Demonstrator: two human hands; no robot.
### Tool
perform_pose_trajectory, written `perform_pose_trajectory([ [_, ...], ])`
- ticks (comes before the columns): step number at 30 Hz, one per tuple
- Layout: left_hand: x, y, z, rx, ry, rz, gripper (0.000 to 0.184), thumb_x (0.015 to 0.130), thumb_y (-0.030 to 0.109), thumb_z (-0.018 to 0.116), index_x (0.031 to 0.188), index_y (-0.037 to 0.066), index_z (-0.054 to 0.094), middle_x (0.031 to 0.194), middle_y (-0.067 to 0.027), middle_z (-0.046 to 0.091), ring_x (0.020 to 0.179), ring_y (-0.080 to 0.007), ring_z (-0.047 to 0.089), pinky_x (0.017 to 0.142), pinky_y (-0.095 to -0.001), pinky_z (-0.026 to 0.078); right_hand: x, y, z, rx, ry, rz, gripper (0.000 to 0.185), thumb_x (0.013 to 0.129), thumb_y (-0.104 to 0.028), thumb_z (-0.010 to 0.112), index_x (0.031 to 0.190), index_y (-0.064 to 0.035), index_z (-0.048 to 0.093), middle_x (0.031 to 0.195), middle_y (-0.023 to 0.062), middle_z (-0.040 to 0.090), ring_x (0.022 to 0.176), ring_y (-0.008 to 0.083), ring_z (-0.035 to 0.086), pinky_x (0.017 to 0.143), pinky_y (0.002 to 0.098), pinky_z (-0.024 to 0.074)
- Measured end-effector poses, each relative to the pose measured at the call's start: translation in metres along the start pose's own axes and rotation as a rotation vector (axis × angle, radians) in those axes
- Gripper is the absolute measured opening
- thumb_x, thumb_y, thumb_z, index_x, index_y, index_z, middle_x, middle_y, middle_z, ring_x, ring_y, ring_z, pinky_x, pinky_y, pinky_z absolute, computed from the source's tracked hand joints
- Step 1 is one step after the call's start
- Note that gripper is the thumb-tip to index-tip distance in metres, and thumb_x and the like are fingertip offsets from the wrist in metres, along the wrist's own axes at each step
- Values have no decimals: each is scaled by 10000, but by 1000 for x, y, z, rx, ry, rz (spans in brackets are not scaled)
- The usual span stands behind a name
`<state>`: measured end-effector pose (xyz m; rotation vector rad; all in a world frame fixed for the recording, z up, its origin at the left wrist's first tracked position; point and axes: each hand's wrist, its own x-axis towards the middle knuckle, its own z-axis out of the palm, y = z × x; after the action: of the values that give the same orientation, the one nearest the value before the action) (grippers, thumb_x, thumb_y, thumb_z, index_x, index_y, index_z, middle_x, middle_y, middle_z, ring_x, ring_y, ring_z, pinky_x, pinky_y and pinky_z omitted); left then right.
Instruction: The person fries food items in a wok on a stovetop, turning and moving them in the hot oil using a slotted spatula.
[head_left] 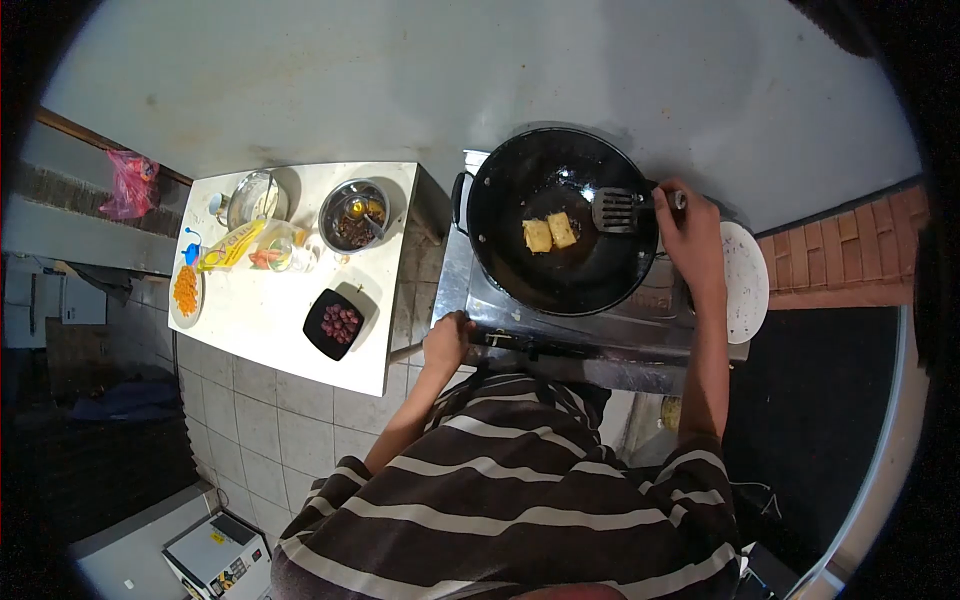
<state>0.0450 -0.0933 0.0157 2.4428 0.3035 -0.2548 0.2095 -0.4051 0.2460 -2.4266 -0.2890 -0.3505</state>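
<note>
My right hand (692, 232) is wrapped around the handle of a slotted spatula (614, 211), whose head lies inside a black wok (560, 285). Two golden-brown pieces of food (550, 233) rest side by side in the wok, a little left of the spatula head. Shiny oil shows on the wok's inner surface. Under the wok is a metal stove (475, 290). My left hand (447, 342) is closed at the stove's front left corner; what its fingers hold, if anything, is hidden.
On the left, a white table (270, 335) carries a steel bowl (352, 216) of dark food, a black dish of grapes (336, 324), a plate of orange bits (186, 298), a glass bowl (258, 200) and a yellow packet (232, 247). A white plate (745, 285) sits right of the stove.
</note>
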Motion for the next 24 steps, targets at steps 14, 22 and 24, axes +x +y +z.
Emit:
perform_pose_trajectory([
  [14, -2, 1, -1, 37, 12, 0, 230, 933, 277, 605, 902, 60, 674, 915, -207, 695, 875, -417, 670, 728, -525, 516, 17, 25, 30, 178, -102, 3, 133, 940, -117, 636, 989, 6, 640, 781, 140, 665, 581, 172, 572, 564, 326, 441],
  [22, 0, -2, 2, -8, -7, -21, 232, 920, 272, 623, 953, 55, 699, 913, -238, 687, 888, -452, 652, 752, -542, 502, 32, 19, 37, 357, -234, -60, 146, 947, -124, 632, 1057, -30, 644, 943, 110, 700, 769, 161, 632, 703, 292, 505],
  [24, -1, -2, 1, -16, 9, -1, 234, 921, 269, 620, 952, 51, 698, 910, -237, 687, 884, -451, 654, 749, -538, 505, 37, 16, 38, 347, -266, -54, 149, 945, -125, 632, 1067, -41, 646, 965, 105, 696, 821, 177, 646, 741, 298, 514],
])
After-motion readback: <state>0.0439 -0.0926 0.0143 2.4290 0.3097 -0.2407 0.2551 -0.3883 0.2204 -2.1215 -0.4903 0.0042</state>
